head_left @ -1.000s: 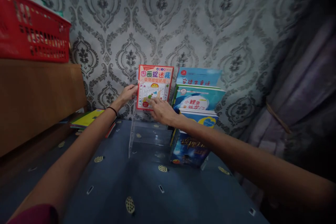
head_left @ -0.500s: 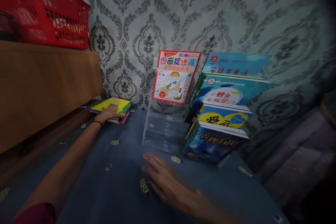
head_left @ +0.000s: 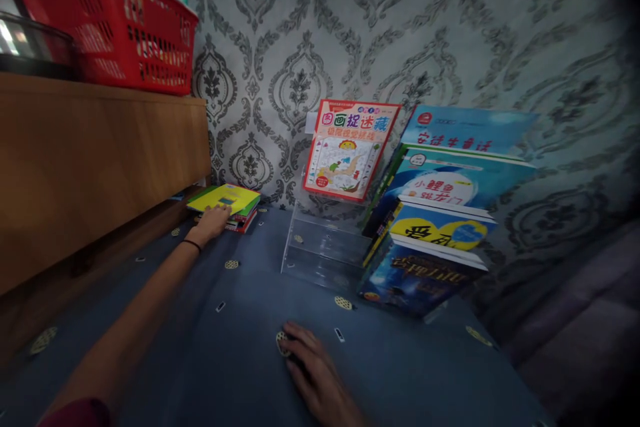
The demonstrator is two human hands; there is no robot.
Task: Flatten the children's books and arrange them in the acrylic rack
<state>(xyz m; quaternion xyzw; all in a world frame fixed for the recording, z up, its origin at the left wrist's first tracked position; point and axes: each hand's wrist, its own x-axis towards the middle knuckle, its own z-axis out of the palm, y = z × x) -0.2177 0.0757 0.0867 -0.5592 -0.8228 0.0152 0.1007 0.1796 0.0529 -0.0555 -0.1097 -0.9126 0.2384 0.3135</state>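
My left hand [head_left: 212,222] is at the front edge of a low stack of books by the cabinet. Its fingers curl over the edge of the top book, a yellow and green one [head_left: 235,196], and the thumb is hidden. Beneath that lie books with red and white edges [head_left: 243,223]. My right hand [head_left: 315,367] holds nothing and rests, fingers apart, on the dark blue patterned cloth [head_left: 240,333]. Ahead of it stands a clear tiered rack [head_left: 320,250], with a red-bordered picture book [head_left: 353,150] upright on its top tier.
On the rack's right side, books stand in steps: light blue [head_left: 465,127], teal [head_left: 450,180], yellow and blue [head_left: 450,230], dark blue [head_left: 420,280]. A wooden cabinet [head_left: 100,167] is at left, bearing a red basket [head_left: 130,33] and a dark glassy bowl [head_left: 35,47]. Patterned wallpaper [head_left: 300,73] covers the wall behind.
My left hand has drawn back from the top of the yellow and green book to its front edge. My right hand has moved down, nearer to me. The view has shifted slightly left.
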